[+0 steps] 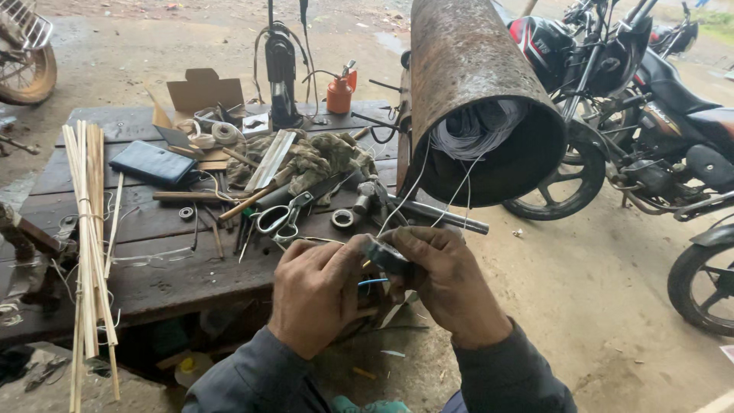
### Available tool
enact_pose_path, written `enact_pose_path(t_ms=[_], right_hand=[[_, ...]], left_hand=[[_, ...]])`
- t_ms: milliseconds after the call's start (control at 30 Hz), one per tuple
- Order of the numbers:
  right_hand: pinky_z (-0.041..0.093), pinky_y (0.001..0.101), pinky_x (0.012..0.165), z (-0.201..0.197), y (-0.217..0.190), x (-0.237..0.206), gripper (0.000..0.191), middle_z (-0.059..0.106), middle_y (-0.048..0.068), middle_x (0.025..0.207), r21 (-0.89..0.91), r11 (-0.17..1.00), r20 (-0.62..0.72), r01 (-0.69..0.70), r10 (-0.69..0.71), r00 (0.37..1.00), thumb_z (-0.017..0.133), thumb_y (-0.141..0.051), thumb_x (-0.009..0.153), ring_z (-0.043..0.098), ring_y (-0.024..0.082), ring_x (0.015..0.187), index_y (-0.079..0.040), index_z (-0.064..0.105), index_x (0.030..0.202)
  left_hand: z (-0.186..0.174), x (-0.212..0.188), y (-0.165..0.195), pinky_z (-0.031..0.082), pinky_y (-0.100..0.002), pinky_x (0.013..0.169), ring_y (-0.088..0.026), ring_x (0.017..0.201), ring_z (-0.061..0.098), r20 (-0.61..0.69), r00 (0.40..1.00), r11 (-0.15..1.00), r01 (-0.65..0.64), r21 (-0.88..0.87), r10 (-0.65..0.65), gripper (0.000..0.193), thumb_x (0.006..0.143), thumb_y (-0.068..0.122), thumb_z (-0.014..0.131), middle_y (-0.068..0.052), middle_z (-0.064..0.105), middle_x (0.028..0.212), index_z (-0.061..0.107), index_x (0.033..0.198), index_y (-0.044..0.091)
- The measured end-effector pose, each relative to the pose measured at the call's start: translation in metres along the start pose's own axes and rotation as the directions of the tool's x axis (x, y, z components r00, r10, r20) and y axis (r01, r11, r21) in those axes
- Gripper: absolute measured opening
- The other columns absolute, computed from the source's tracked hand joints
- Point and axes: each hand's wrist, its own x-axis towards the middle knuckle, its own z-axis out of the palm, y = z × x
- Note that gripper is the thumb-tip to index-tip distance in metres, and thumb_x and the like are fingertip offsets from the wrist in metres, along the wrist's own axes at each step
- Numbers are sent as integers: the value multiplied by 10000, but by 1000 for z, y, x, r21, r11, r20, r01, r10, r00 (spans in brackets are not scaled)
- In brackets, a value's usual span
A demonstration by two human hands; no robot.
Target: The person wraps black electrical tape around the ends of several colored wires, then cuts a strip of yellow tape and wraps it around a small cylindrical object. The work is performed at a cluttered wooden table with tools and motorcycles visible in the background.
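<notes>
Both hands, left [317, 294] and right [443, 279], pinch a small dark part [386, 256] off the workbench's [176, 275] front edge; it looks light, rigid, best held by its sides, trailing thin springy wire [409, 191].

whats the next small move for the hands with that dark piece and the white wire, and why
Probably draw the white wire a little further out of the rusty drum and seat it on the small dark part. Both the left hand and the right hand pinch that part between them, and the wire runs from the drum's coil down to it, looking slightly slack.
</notes>
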Motion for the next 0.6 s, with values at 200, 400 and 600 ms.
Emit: enact_pose_path(t_ms=[200,400,600], right_hand=[[619,341,677,16,-5,-3,382,751,117,936,-306,927,132,216,-183,974,768,-220,891,699,170,744,47,684,1150],[551,280,773,30,3,17,322,769,74,967,-497,835,-52,236,-300,953,679,-245,937,686,128,871,8,752,1122],[578,237,910,1,-14,11,284,771,19,1064,-401,889,271,220,-114,956,556,-181,1022,712,89,1023,-62,737,1207]], left_hand=[[-8,-1,10,485,-399,698,-255,643,702,181,963,969,223,-108,-201,40,881,90,683,-53,721,719,696,906,62],[-8,7,20,519,-354,767,-246,761,722,83,992,980,111,-163,-98,105,917,93,668,-91,745,852,709,996,37],[-18,20,-4,526,-245,627,-89,718,633,610,678,262,728,-633,-409,221,970,123,624,-59,748,805,760,995,-50]])
